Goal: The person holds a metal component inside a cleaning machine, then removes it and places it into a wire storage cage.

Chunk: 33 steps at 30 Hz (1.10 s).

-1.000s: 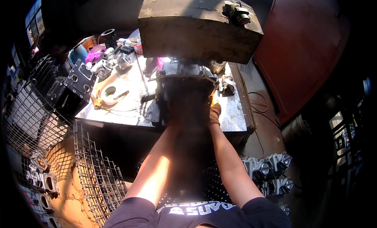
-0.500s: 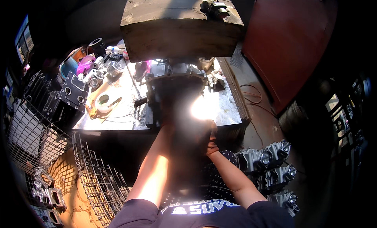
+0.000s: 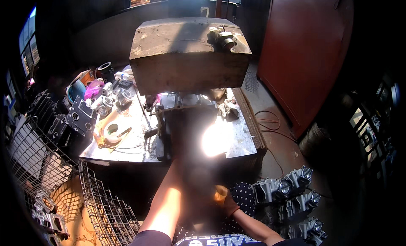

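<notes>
On the bench stands a metal casting (image 3: 179,101), a housing with a flanged, bolted-looking rim. Its front is lost in dark haze and glare. My left forearm (image 3: 163,203) reaches up toward the casting's lower front, and the hand itself is swallowed by the dark blur. Lower and closer to my body is my right hand (image 3: 224,200), in an orange-brown glove, in front of a dark polka-dot cloth (image 3: 243,197). The haze covers its fingers, so whatever it may hold cannot be made out.
A large wooden block (image 3: 190,70) stands behind the casting, with a small metal part (image 3: 226,40) on top. A tape roll (image 3: 112,132) and a hammer-like tool (image 3: 150,132) lie left. Wire baskets (image 3: 103,199) flank me left; several silver castings (image 3: 281,186) sit right, near a red panel (image 3: 304,59).
My right hand has drawn back from the casting toward my body. My left arm still reaches to the casting. The view has tilted up, showing more of the window behind.
</notes>
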Each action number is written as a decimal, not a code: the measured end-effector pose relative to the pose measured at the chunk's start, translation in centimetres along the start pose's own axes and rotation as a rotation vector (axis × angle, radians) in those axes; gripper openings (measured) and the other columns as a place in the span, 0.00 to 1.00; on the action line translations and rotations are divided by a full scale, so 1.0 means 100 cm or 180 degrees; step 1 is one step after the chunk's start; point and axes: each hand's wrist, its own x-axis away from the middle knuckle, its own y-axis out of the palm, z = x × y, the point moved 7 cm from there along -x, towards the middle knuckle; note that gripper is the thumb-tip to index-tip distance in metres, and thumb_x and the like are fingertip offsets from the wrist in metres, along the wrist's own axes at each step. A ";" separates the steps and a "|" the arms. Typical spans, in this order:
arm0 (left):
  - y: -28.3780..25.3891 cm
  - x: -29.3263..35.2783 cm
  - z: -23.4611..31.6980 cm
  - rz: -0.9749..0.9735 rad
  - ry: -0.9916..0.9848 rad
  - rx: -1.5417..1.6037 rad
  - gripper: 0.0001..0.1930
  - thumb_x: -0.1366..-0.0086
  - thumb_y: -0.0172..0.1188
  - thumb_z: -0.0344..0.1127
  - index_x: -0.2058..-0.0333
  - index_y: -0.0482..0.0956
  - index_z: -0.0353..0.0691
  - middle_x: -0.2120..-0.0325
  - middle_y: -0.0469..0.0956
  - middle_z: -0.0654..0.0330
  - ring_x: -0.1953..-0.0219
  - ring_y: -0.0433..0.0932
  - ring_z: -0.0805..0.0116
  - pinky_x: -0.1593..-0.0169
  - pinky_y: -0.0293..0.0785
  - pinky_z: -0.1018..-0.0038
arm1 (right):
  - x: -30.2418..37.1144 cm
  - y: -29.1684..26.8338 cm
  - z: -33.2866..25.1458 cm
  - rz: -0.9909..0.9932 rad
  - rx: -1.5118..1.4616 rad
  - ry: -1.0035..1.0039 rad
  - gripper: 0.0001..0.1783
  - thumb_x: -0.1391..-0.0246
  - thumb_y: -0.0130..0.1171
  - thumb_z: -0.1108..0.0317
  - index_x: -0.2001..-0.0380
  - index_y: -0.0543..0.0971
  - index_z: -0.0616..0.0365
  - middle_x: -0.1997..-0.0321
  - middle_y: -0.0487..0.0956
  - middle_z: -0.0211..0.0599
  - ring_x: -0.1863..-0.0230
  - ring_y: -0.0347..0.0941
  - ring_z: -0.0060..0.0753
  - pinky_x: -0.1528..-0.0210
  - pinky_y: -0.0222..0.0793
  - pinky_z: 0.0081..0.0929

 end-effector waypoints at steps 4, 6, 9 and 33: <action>-0.008 -0.001 0.004 0.0163 0.0105 0.0004 0.23 0.36 0.39 0.33 0.41 0.60 0.42 0.40 0.58 0.52 0.37 0.54 0.55 0.34 0.44 0.59 | -0.073 -0.091 -0.157 0.0322 -0.0418 -0.0845 0.13 0.43 0.53 0.66 0.60 0.76 0.64 0.69 0.79 0.36 0.66 0.75 0.25 0.60 0.69 0.21; -0.008 0.003 -0.003 0.0225 0.0085 0.0005 0.23 0.36 0.39 0.33 0.41 0.59 0.41 0.40 0.57 0.52 0.37 0.53 0.55 0.34 0.43 0.59 | -0.099 -0.122 -0.287 0.0589 -0.0256 -0.1959 0.12 0.42 0.50 0.70 0.57 0.75 0.65 0.68 0.79 0.39 0.65 0.75 0.26 0.61 0.71 0.21; -0.013 0.004 0.000 0.0211 0.0116 0.0341 0.25 0.37 0.40 0.32 0.40 0.57 0.41 0.38 0.54 0.50 0.35 0.51 0.54 0.33 0.42 0.59 | -0.157 -0.143 -0.415 0.0984 0.0197 -0.2981 0.14 0.45 0.49 0.81 0.56 0.75 0.62 0.63 0.79 0.36 0.61 0.76 0.26 0.55 0.70 0.20; 0.003 0.020 -0.004 0.0323 -0.0185 0.0621 0.24 0.36 0.43 0.38 0.41 0.59 0.43 0.39 0.53 0.47 0.35 0.48 0.48 0.36 0.45 0.51 | -0.447 -0.094 -0.586 0.1392 0.6242 -0.1662 0.37 0.59 0.63 0.47 0.44 0.67 0.43 0.45 0.72 0.37 0.45 0.69 0.39 0.44 0.65 0.34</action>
